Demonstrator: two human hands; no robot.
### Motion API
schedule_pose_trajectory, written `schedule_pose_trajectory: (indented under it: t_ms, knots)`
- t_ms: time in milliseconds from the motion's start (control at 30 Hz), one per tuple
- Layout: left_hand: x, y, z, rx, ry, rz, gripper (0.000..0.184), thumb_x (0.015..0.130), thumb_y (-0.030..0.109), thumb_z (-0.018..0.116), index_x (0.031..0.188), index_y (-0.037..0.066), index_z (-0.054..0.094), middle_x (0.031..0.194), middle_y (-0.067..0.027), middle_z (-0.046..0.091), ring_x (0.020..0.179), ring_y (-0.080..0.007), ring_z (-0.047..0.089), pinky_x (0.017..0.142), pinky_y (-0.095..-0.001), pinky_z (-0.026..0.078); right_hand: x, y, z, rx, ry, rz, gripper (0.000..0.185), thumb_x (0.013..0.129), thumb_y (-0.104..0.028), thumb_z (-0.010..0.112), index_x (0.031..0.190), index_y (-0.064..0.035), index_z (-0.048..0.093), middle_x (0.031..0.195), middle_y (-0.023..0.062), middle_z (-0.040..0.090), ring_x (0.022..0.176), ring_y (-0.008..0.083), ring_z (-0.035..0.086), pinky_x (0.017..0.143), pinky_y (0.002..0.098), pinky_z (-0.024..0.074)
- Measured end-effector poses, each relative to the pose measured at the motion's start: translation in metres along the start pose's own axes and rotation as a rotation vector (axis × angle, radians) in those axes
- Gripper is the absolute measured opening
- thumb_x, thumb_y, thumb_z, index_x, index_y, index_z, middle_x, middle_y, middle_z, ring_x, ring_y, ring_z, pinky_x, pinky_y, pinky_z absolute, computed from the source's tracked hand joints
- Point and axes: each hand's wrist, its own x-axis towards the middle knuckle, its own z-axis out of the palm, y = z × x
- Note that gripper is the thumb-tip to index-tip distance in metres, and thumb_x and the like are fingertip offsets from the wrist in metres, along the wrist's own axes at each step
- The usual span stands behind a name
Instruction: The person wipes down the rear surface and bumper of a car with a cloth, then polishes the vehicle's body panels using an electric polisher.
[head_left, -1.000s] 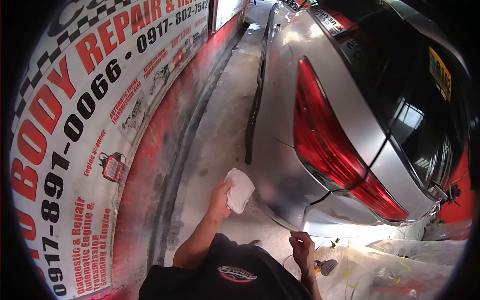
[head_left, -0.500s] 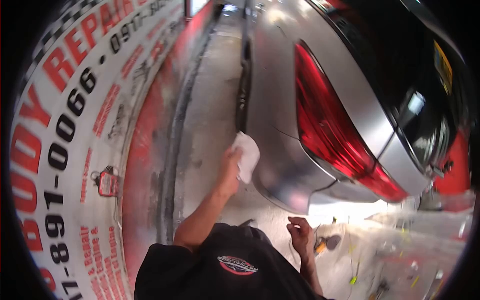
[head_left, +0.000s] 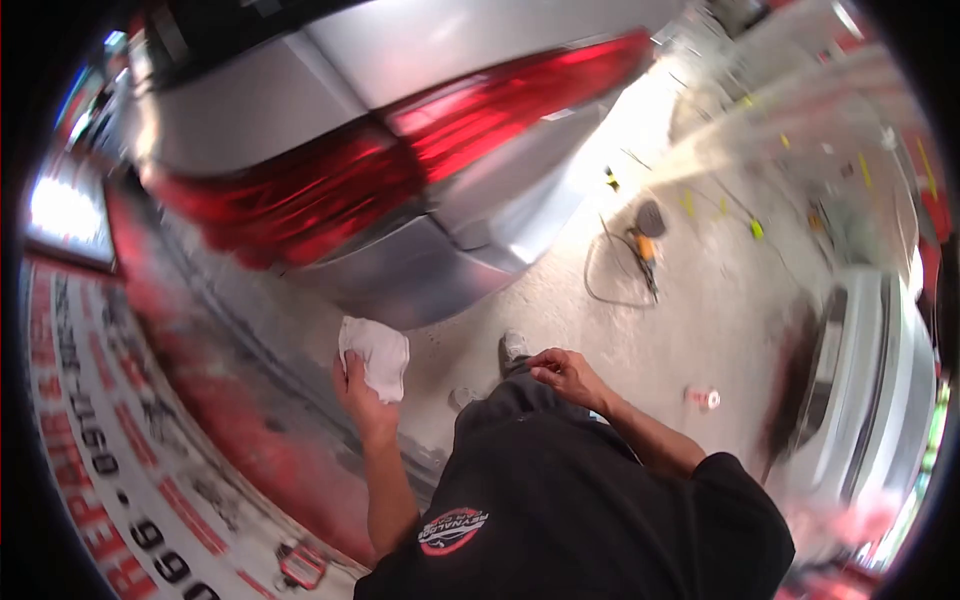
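On my view, the left hand is pinching the white cloth at left, near the silver bumper; the right hand is half curled, I cannot tell if its fingertips meet

The top edge cuts off the silver car; motion blurs its long red tail light. The folded white cloth seems to hide some fingers of the bare left hand. The small orange-and-black object on the floor is too indistinct to identify.
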Motion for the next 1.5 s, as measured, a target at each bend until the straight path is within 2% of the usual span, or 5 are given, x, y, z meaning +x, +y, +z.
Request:
schedule_pose_trajectory:
  t_ms: [633, 767, 867, 1133, 1500]
  knots:
    - [-0.054, -0.223, 0.260, 0.274, -0.328, -0.375, 0.027, 0.109, 0.018, 0.053, 0.124, -0.003, 0.063, 0.107, -0.0073, 0.069, 0.096, -0.0129, 0.066, 0.083, -0.0290, 0.053, 0.062, 0.087, -0.146, 1.212, 0.022, 0.183, 0.022, 0.101, -0.020, 0.068, 0.118, -0.0068, 0.069, 0.105, 0.0022, 0.073, 0.098, 0.0155, 0.069, 0.085, 0.0362, 0.0588]
    - [-0.007, -0.252, 0.302, 0.770, -0.297, -0.017, 0.021, 0.105, 0.009, 0.056, 0.121, -0.001, 0.066, 0.109, -0.0098, 0.070, 0.096, -0.0206, 0.067, 0.086, -0.0357, 0.053, 0.070, 0.114, -0.203, 1.215, 0.050, 0.236, 0.036, 0.101, -0.023, 0.069, 0.132, -0.0068, 0.063, 0.110, 0.0007, 0.068, 0.098, 0.0102, 0.062, 0.087, 0.0330, 0.0561]
    - [0.035, -0.259, 0.323, 1.347, -0.545, 0.894, 0.037, 0.085, -0.008, 0.064, 0.120, 0.001, 0.069, 0.113, -0.0174, 0.069, 0.103, -0.0379, 0.063, 0.092, -0.0477, 0.050, 0.061, 0.183, -0.210, 1.042, 0.208, 0.361, 0.041, 0.101, -0.024, 0.069, 0.136, -0.0050, 0.061, 0.110, 0.0018, 0.068, 0.092, 0.0096, 0.061, 0.080, 0.0280, 0.0538]
    - [0.103, -0.370, 0.235, 1.863, -0.880, 0.942, 0.057, 0.091, 0.000, 0.050, 0.147, 0.000, 0.048, 0.157, -0.0190, 0.043, 0.146, -0.0475, 0.035, 0.120, -0.0575, 0.030, -0.051, 0.293, -0.225, 0.993, 0.710, 0.649, 0.033, 0.097, -0.020, 0.068, 0.125, -0.0035, 0.068, 0.094, 0.0015, 0.067, 0.079, 0.0091, 0.060, 0.070, 0.0260, 0.0517]
    - [0.187, -0.413, 0.416, 1.850, -1.134, 1.064, 0.069, 0.092, 0.007, 0.062, 0.156, 0.000, 0.037, 0.162, -0.0194, 0.037, 0.150, -0.0432, 0.031, 0.120, -0.0524, 0.031, -0.033, 0.240, -0.171, 1.133, 0.827, 0.645, 0.035, 0.101, -0.020, 0.064, 0.132, -0.0022, 0.064, 0.102, 0.0025, 0.068, 0.088, 0.0105, 0.063, 0.079, 0.0266, 0.0529]
